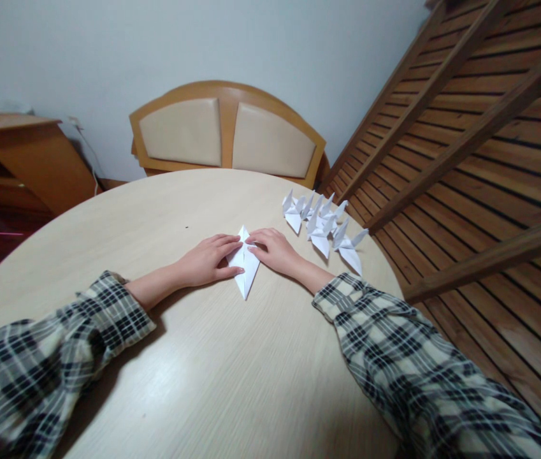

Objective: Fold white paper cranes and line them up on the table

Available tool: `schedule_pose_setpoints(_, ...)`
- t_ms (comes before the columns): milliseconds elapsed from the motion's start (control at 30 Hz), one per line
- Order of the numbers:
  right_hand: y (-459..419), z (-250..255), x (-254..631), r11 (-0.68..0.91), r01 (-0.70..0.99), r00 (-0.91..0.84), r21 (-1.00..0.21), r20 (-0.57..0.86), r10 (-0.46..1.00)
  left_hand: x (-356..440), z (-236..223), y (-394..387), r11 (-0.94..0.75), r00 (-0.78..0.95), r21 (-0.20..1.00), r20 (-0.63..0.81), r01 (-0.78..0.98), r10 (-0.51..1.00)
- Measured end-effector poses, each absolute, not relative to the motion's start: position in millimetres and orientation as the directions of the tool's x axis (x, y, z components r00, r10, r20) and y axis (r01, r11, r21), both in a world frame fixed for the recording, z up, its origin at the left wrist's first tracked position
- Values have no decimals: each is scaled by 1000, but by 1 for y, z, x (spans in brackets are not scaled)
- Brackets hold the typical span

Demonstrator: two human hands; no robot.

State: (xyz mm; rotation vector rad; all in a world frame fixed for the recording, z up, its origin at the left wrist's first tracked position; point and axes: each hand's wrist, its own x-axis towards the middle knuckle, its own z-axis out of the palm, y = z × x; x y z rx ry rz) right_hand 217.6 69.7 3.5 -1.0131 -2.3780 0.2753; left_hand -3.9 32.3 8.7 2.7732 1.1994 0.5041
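A white sheet folded into a long diamond, the folded paper (250,275), lies flat on the table with a crease down its middle. My left hand (208,260) rests over its left side, fingers stretched out and thumb spread apart, tips touching the paper. From the other side, my right hand (277,250) has its bent fingers and thumb on the upper right edge of the paper. Parts of the diamond's side edges are hidden under my fingertips.
Several white paper cranes (318,239) stand grouped at the right far side of the round table (194,382). Behind the table is a padded wooden headboard (226,127). Wooden slats (480,159) rise at the right; a wooden desk (26,153) stands at the left.
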Motion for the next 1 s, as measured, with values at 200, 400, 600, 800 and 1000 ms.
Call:
schedule_pose_setpoints(200,67,5,218,684,621,-580,-383,362,730,-3,12,31,-686,639,211,253,696,727)
schedule_pose_setpoints(400,64,7,218,667,640,-589,-382,313,745,-4,11,32,-691,639,230,264,686,722)
schedule_pose_setpoints(600,62,7,218,662,646,-580,-381,319,750,-5,9,32,-697,638,255,281,671,717)
schedule_pose_setpoints(800,63,6,217,651,661,-554,-373,342,759,-5,13,32,-741,659,300,340,601,671)
schedule_pose_setpoints(1000,68,5,217,639,686,-528,-349,365,767,-3,14,33,-764,668,292,370,576,645)
